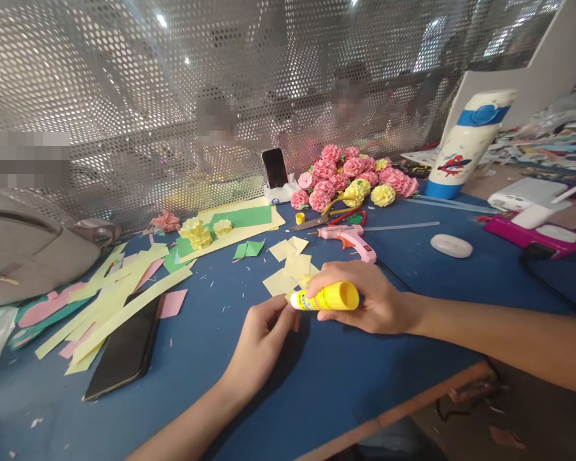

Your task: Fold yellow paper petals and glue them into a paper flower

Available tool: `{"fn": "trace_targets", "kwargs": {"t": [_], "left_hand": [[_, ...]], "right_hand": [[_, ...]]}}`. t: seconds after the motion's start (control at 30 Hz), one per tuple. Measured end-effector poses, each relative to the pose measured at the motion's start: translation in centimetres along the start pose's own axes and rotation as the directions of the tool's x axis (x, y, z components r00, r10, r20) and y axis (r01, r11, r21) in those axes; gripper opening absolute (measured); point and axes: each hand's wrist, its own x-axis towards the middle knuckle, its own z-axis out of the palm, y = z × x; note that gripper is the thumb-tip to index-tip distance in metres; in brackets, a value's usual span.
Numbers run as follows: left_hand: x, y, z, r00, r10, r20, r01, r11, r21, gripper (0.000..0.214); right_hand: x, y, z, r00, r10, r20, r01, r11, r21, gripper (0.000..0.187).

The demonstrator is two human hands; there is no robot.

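My right hand (365, 298) is closed around a yellow glue stick (325, 298), held sideways with its tip pointing left. My left hand (264, 339) pinches a small pale yellow paper piece (290, 296) right at the glue tip; most of the piece is hidden by my fingers. Both hands hover over the blue table (249, 397), just in front of several loose pale yellow paper squares (288, 266).
A black phone (122, 349) lies left among yellow and pink paper strips (115, 298). Behind are a pink glue gun (348, 237), scissors (324, 219), a heap of pink and yellow paper flowers (352, 176), a propped phone (274, 168), a white bottle (465, 144) and a perforated metal screen (173, 83).
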Motion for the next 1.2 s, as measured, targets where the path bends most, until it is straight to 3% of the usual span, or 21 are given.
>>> {"fn": "trace_targets", "kwargs": {"t": [0.2,0.57,0.93,1.2], "left_hand": [[0.0,0.1,0.2,0.999,-0.007,0.050,0.010,0.999,-0.044,0.036],[0.3,0.3,0.5,1.000,0.006,0.026,-0.003,0.994,-0.113,0.029],[0.4,0.3,0.6,1.000,0.000,0.006,0.000,0.997,-0.076,0.033],[0.3,0.1,0.5,1.000,0.010,-0.001,-0.010,0.997,-0.074,0.036]], "right_hand": [[-0.3,0.4,0.4,0.995,-0.080,0.057,0.086,0.991,-0.106,0.018],[-0.3,0.6,1.3,0.953,-0.251,0.168,0.292,0.907,-0.303,0.016],[0.2,-0.1,0.9,0.927,-0.292,0.235,0.369,0.821,-0.435,0.018],[0.0,0.1,0.8,0.937,-0.274,0.218,0.345,0.832,-0.434,0.018]]}}
